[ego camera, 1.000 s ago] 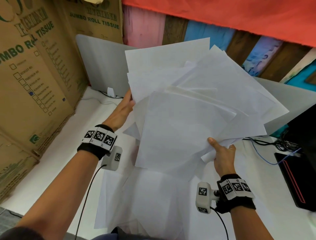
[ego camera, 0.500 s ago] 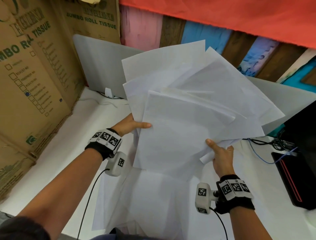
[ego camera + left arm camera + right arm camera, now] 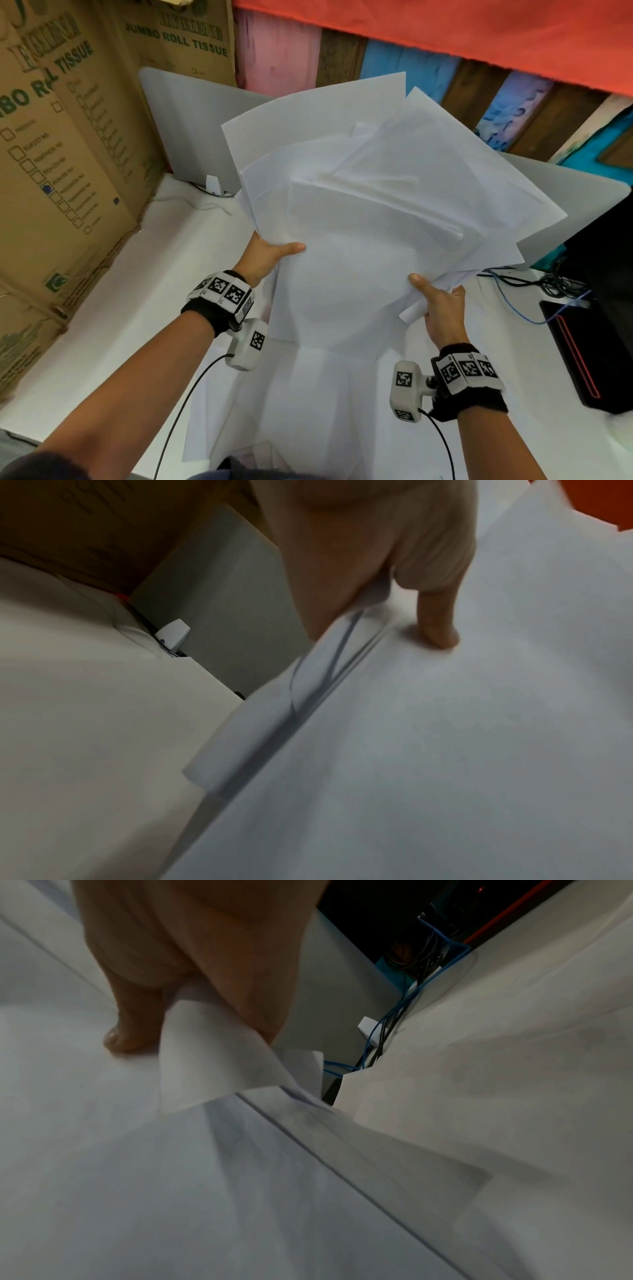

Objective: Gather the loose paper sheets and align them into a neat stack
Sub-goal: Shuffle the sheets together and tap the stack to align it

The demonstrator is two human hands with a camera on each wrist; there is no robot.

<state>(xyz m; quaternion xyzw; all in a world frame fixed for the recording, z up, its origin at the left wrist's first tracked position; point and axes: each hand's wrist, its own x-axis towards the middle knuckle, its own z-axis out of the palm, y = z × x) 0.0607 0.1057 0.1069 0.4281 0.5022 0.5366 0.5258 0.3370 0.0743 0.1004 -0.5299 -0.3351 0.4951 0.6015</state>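
Note:
A fanned, uneven bundle of white paper sheets (image 3: 370,212) is held up above the white table. My left hand (image 3: 270,253) grips the bundle's left edge, thumb on the front sheet. My right hand (image 3: 435,301) pinches the lower right edge, where some corners curl. In the left wrist view the left hand's thumb (image 3: 438,620) presses the top sheet (image 3: 479,723) and several offset edges show. In the right wrist view the right hand's thumb (image 3: 130,1026) lies on the paper beside a curled corner (image 3: 212,1064). More loose sheets (image 3: 301,404) lie on the table below the bundle.
Cardboard boxes (image 3: 68,154) stand along the left. A grey divider panel (image 3: 191,130) runs behind the papers. A black device with a red line (image 3: 585,346) and blue and black cables (image 3: 534,291) lie at the right on the white table (image 3: 102,325).
My left hand came down the bundle's left side, from behind the sheets to a lower grip with the thumb on the front. The right hand kept its hold.

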